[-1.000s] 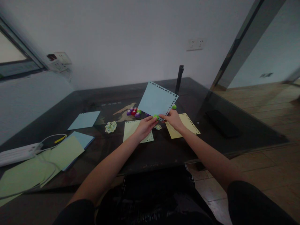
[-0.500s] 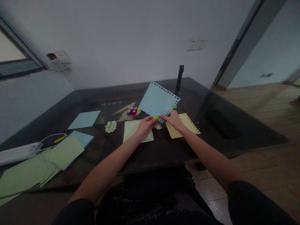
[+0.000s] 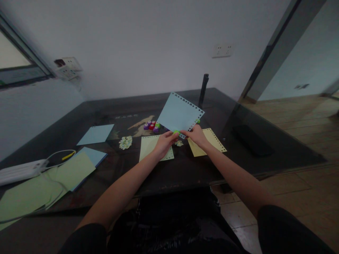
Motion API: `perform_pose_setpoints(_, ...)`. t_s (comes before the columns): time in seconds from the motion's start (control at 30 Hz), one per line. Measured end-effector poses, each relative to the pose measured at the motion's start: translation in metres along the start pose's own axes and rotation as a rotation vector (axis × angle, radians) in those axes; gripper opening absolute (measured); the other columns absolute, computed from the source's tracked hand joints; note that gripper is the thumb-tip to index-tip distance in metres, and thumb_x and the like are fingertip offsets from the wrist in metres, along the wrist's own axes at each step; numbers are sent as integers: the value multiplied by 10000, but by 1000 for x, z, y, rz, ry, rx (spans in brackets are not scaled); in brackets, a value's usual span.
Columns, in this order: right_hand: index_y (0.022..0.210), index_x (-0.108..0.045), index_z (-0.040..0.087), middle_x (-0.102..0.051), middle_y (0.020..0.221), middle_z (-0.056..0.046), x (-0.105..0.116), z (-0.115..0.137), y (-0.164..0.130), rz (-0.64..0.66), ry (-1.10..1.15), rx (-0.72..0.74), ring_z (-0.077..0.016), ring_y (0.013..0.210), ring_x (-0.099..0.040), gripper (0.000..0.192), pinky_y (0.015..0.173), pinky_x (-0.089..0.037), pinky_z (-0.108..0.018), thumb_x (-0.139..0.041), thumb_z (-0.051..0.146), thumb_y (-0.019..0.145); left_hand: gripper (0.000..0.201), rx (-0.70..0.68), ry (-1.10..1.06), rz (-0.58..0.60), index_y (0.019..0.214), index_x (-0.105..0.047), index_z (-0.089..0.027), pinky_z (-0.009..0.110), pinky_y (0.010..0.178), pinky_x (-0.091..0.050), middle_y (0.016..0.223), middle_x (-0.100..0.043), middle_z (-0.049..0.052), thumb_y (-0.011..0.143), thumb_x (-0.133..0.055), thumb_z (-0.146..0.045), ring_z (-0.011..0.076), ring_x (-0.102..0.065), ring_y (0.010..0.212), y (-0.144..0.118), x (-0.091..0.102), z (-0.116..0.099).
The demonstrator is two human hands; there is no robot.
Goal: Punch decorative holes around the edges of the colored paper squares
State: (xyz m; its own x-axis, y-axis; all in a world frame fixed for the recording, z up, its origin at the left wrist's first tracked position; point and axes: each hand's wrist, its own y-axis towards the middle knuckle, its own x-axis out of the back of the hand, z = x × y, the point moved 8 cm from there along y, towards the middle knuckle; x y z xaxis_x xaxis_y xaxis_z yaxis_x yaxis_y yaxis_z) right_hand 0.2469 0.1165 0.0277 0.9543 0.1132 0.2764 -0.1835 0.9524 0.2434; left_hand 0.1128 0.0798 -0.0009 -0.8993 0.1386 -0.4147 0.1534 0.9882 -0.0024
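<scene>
Both hands meet above the middle of the dark tabletop (image 3: pixel 185 169). The left hand (image 3: pixel 163 143) has its grip closed on a small green punch (image 3: pixel 176 132), which sits at the lower corner of a light blue sheet (image 3: pixel 178 113). The right hand (image 3: pixel 196 135) pinches the same corner of the sheet from the other side, grip closed on the paper, fingertips almost touching those of the left hand.

The blue sheet rises up and away from the two grips, tilted, clear of the tabletop. A row of punched holes runs along its upper and right edges.

Directly under the left grip lies a pale green sheet (image 3: pixel 148 146) with a punched lower edge. Under the right grip and wrist lies a yellow sheet (image 3: pixel 213 139), punched along its far edge. Between the two sheets, just below the grips, sits a small pile of paper cut-outs (image 3: pixel 179 143). A larger pile of cut-outs (image 3: pixel 125 142) lies to the left of the green sheet.

Beyond the left grip, partly behind the held sheet, stands a cluster of purple, red and green punches (image 3: pixel 151 126). Well to the left of the grips lie further blue and green sheets (image 3: pixel 79 165), a white power strip (image 3: pixel 22 170) and its cable.
</scene>
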Motion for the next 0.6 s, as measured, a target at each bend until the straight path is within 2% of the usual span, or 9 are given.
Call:
perform_pose_setpoints(0.17,750,-661,108,-683,707,-100,1,-1,1,-1,-22,-9,-213,593,-644,172,565,-553,-367,-685,264,680,236,15,32,-11,805,-701,-132,252,736,-439,870,-682,54,640,-773,-284,116,-596,770,-1,0,0)
perform_pose_setpoints(0.6,742,-650,124,-684,686,-88,-1,0,0,7,-9,11,-197,576,-634,216,553,-546,-337,-690,325,675,278,-20,152,-87,819,-707,-132,239,645,-421,825,-687,65,642,-764,-339,142,-611,749,-2,5,-2)
